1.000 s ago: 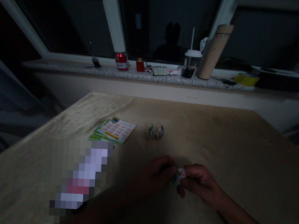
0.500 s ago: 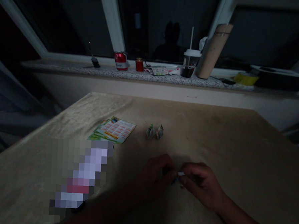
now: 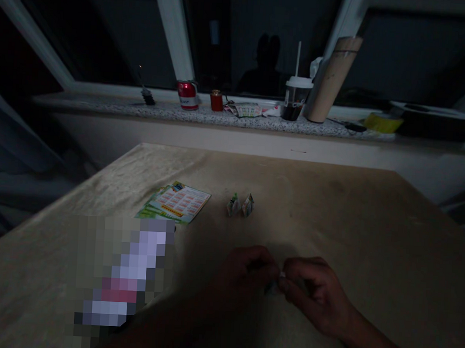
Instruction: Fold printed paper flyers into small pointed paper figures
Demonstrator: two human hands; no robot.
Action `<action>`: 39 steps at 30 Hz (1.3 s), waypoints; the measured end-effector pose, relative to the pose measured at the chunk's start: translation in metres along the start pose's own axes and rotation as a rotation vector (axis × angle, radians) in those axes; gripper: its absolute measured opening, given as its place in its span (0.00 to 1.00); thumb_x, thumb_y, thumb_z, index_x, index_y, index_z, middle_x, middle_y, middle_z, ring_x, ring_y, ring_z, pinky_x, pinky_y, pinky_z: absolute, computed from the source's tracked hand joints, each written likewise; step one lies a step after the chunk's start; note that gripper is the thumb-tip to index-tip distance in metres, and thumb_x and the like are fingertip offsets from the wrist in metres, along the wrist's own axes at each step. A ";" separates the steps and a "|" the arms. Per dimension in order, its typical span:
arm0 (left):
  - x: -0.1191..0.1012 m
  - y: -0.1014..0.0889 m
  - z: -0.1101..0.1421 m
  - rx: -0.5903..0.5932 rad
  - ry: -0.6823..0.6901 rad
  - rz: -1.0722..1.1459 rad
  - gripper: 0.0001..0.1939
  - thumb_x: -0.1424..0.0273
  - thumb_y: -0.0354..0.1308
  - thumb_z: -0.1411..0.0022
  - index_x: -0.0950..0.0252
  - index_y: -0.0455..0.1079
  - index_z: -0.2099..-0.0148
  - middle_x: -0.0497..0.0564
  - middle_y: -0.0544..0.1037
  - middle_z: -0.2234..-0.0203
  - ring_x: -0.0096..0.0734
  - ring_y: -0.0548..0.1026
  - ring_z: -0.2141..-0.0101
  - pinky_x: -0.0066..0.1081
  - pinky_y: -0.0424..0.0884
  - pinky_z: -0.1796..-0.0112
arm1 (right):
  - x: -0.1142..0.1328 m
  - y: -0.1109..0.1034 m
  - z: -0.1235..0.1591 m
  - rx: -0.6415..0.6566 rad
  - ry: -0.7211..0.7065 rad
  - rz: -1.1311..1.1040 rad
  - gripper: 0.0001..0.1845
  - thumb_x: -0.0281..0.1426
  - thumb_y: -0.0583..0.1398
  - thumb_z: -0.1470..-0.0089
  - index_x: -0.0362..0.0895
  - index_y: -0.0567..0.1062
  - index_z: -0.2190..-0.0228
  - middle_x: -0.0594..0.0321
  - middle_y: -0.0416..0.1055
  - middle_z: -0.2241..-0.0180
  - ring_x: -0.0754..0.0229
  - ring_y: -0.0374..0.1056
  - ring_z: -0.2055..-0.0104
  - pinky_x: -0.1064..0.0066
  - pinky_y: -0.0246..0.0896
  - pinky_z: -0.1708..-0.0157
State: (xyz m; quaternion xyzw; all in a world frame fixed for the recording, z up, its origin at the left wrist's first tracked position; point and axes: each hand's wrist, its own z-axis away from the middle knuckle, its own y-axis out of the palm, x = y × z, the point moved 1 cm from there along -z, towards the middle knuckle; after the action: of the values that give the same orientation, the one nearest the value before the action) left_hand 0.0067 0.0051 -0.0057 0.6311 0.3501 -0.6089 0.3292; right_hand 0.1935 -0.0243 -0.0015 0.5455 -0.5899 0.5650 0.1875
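My left hand [image 3: 244, 278] and my right hand [image 3: 314, 292] meet near the front of the tan table [image 3: 332, 210], fingers pinched together on a small folded piece of printed paper [image 3: 276, 284], mostly hidden between them. Farther back, two small folded paper pieces [image 3: 240, 205] stand side by side on the table. To their left lies a short stack of green and orange printed sheets [image 3: 174, 203]. The room is dim.
A blurred-out patch [image 3: 121, 277] covers something at the front left. On the stone windowsill [image 3: 181, 111] behind stand a red can [image 3: 188, 95], a small red jar [image 3: 216, 100], a lidded cup with a straw [image 3: 295, 97] and a cardboard tube [image 3: 333, 78].
The folded paper showed clearly between my fingertips a second ago; both hands have since closed over it and sunk slightly toward me, so only a sliver shows.
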 end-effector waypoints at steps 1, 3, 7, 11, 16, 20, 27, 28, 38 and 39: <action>0.001 0.001 -0.001 0.001 -0.035 0.087 0.16 0.59 0.61 0.39 0.67 0.69 0.71 0.44 0.66 0.79 0.24 0.63 0.76 0.26 0.60 0.72 | 0.001 0.000 0.000 -0.004 -0.003 -0.017 0.19 0.34 0.59 0.37 0.44 0.66 0.79 0.71 0.57 0.83 0.67 0.54 0.81 0.72 0.47 0.79; 0.004 0.003 -0.003 0.006 -0.089 0.223 0.19 0.56 0.65 0.42 0.67 0.69 0.72 0.43 0.66 0.80 0.23 0.62 0.77 0.26 0.60 0.73 | 0.002 -0.001 0.000 -0.005 -0.006 -0.050 0.18 0.34 0.59 0.36 0.44 0.66 0.78 0.70 0.59 0.82 0.67 0.56 0.80 0.73 0.48 0.78; 0.012 0.004 -0.006 0.004 -0.218 0.379 0.22 0.54 0.71 0.49 0.68 0.69 0.72 0.42 0.67 0.82 0.20 0.62 0.79 0.25 0.58 0.75 | 0.001 -0.001 0.001 0.024 -0.044 -0.028 0.16 0.34 0.58 0.36 0.44 0.69 0.76 0.68 0.62 0.81 0.66 0.59 0.79 0.71 0.51 0.77; 0.016 0.006 -0.007 -0.004 -0.319 0.507 0.26 0.53 0.76 0.58 0.68 0.69 0.73 0.42 0.68 0.83 0.19 0.63 0.81 0.24 0.58 0.77 | -0.001 -0.001 0.000 -0.011 -0.155 0.055 0.13 0.32 0.59 0.36 0.43 0.73 0.74 0.64 0.68 0.79 0.63 0.63 0.77 0.71 0.56 0.77; 0.016 0.012 -0.004 0.011 -0.360 0.643 0.27 0.55 0.78 0.61 0.67 0.67 0.73 0.42 0.70 0.83 0.20 0.67 0.82 0.24 0.61 0.78 | -0.007 -0.001 -0.002 -0.156 -0.264 -0.006 0.06 0.31 0.66 0.41 0.43 0.78 0.70 0.61 0.76 0.76 0.60 0.73 0.75 0.71 0.67 0.75; 0.019 0.013 -0.002 0.058 -0.396 0.704 0.26 0.55 0.77 0.58 0.67 0.70 0.68 0.43 0.72 0.79 0.22 0.70 0.83 0.26 0.65 0.79 | -0.009 0.001 -0.004 -0.300 -0.307 -0.019 0.09 0.31 0.71 0.46 0.45 0.80 0.63 0.59 0.79 0.71 0.58 0.76 0.70 0.70 0.73 0.72; 0.017 0.009 -0.005 0.012 -0.348 0.564 0.24 0.53 0.74 0.52 0.66 0.70 0.68 0.42 0.70 0.80 0.21 0.66 0.82 0.26 0.65 0.78 | -0.002 0.000 -0.006 -0.364 -0.329 0.041 0.06 0.30 0.68 0.42 0.45 0.83 0.61 0.57 0.78 0.68 0.59 0.77 0.68 0.71 0.74 0.72; 0.016 0.008 -0.006 0.005 -0.316 0.495 0.24 0.52 0.73 0.51 0.67 0.69 0.69 0.42 0.69 0.81 0.20 0.65 0.82 0.25 0.64 0.78 | -0.002 0.000 -0.007 -0.373 -0.320 0.044 0.05 0.30 0.68 0.42 0.45 0.83 0.62 0.57 0.78 0.68 0.59 0.77 0.69 0.71 0.74 0.72; 0.012 0.004 -0.002 -0.074 -0.063 0.194 0.18 0.53 0.57 0.34 0.65 0.69 0.60 0.45 0.67 0.74 0.24 0.66 0.76 0.25 0.62 0.74 | -0.007 0.003 -0.004 -0.363 -0.221 -0.078 0.03 0.27 0.68 0.43 0.46 0.80 0.65 0.59 0.79 0.69 0.58 0.77 0.67 0.69 0.74 0.68; 0.008 0.001 -0.001 -0.076 0.007 0.103 0.18 0.55 0.54 0.31 0.66 0.70 0.60 0.45 0.67 0.74 0.25 0.66 0.74 0.26 0.63 0.72 | -0.008 0.004 -0.004 -0.368 -0.201 -0.098 0.03 0.27 0.67 0.43 0.46 0.79 0.66 0.59 0.79 0.69 0.58 0.76 0.68 0.69 0.73 0.68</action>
State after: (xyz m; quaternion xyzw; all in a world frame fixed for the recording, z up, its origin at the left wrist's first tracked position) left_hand 0.0082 0.0055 -0.0138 0.6375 0.3411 -0.5750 0.3828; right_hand 0.1912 -0.0181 -0.0083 0.5838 -0.6717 0.3806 0.2513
